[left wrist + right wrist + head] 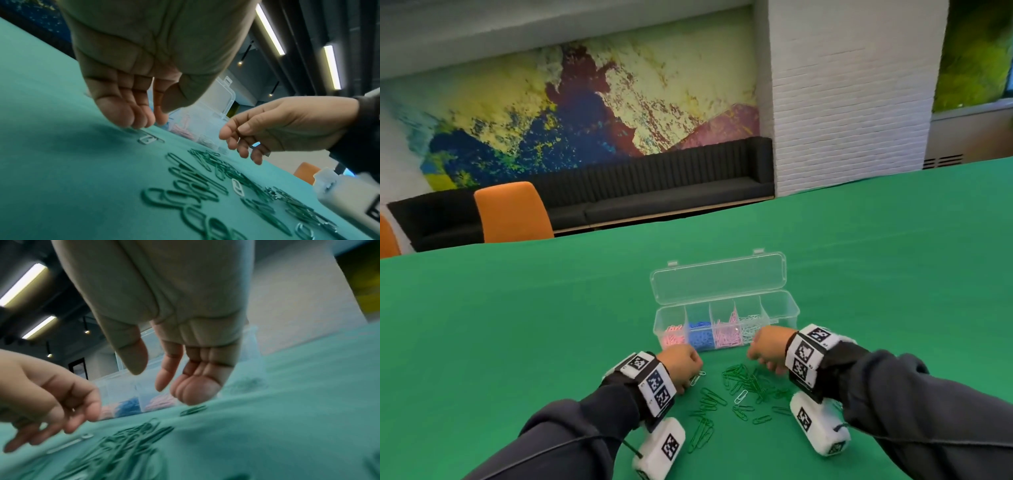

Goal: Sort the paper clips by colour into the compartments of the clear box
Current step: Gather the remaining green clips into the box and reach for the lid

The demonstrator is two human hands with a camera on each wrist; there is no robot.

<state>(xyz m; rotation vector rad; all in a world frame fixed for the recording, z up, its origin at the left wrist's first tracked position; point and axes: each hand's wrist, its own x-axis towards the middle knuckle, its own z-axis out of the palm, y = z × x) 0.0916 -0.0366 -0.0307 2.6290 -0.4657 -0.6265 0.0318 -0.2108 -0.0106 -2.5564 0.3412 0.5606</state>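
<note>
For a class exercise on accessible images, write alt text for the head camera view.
Two hands, left hand and right hand, hover over loose green paper clips on a green tablecloth. Behind them stands an open clear box whose compartments hold pink, blue and white clips; the rightmost one looks empty.

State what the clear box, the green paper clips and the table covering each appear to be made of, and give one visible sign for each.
Clear box: probably hard plastic, glossy; see-through walls, moulded hinge tabs.
Green paper clips: likely coated wire; thin bent loops in even colour, though the core is not visible.
Table covering: seemingly matte fabric; no shine, soft faint creases.
</note>
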